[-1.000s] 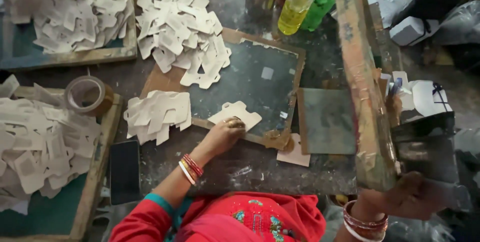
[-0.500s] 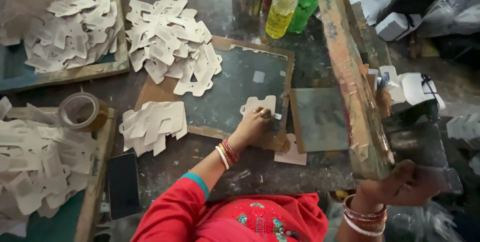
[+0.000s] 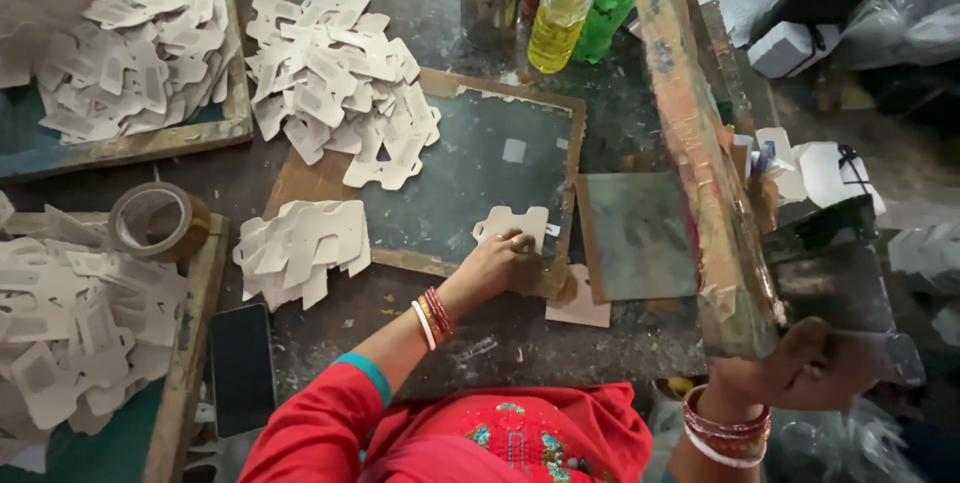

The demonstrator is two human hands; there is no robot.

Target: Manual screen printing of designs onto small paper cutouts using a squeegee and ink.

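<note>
Left hand presses flat on a cream die-cut card lying at the dark board's five o'clock corner. Right hand, at four o'clock, grips the raised wooden frame.

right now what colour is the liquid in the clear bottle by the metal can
Yellow, in the clear bottle; the head view shows it best.

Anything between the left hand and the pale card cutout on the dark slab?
Nothing visible. The left hand already rests its fingers on the pale card cutout, which lies flat on the dark slab. The loose cutout heaps lie off to the side.
</note>
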